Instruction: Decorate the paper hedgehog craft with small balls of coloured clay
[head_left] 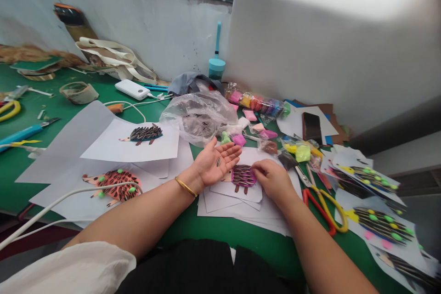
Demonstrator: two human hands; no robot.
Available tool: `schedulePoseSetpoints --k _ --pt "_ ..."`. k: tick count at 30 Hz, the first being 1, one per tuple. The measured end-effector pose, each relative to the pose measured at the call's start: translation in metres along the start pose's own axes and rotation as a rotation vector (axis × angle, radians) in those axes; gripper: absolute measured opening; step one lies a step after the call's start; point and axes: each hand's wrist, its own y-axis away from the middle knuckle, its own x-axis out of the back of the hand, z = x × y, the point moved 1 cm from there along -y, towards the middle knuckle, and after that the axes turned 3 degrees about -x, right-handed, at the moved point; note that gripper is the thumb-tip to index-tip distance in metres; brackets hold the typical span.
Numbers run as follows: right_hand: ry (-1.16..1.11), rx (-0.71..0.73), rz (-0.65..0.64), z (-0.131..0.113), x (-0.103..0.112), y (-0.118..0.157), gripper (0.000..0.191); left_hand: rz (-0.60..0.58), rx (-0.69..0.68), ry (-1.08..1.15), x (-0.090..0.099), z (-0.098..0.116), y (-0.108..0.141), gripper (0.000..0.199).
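Note:
My left hand (pixel 217 161) lies palm up, fingers stretched out flat, with a striped sunflower seed (pixel 218 161) resting on the palm. Just to its right is a paper with a hedgehog picture (pixel 244 176); its purple clay body is covered in rows of sunflower seeds, with brown feet below. The thumb and fingertips of my right hand (pixel 272 178) are pinched together at the right edge of that body. Whatever is between them is hidden. White sheets (pixel 220 206) are stacked under the picture.
A clear plastic bag (pixel 203 117) of seeds stands behind my hands, near several clay packets (pixel 250 115). Scissors (pixel 324 206) with red and yellow handles lie right. Other hedgehog pictures (pixel 382 225) lie at both sides. A white cable (pixel 69 196) crosses the left; a craft knife (pixel 29 134) lies beyond.

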Motion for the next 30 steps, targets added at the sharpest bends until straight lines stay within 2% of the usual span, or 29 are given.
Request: schedulePoseSetpoints --k 8,17,20,22,24,28,30 --pt "0.093 0.012 -0.04 -0.001 -0.003 -0.001 0.019 0.0 0.002 0.001 0.0 -0.001 0.0 0.054" --pt "0.137 0.093 -0.036 0.003 0.0 0.001 0.023 -0.015 0.005 -0.006 0.001 -0.003 0.0 0.055" --pt "0.122 0.171 0.071 -0.005 0.007 0.004 0.024 -0.016 0.011 -0.002 -0.002 -0.004 0.003 0.056" --pt "0.115 0.248 0.167 -0.017 0.011 0.008 0.024 -0.027 0.022 0.002 -0.004 -0.006 0.007 0.056" --pt "0.108 0.345 0.207 -0.032 0.009 0.012 0.024 -0.06 0.056 -0.016 -0.007 -0.01 0.011 0.056" --pt "0.113 0.557 0.211 -0.055 -0.004 0.022 0.033 -0.203 0.163 -0.079 -0.01 -0.022 0.021 0.06" --pt "0.11 0.609 0.249 -0.06 -0.008 0.026 0.034 -0.271 0.175 -0.079 -0.012 -0.027 0.025 0.063"
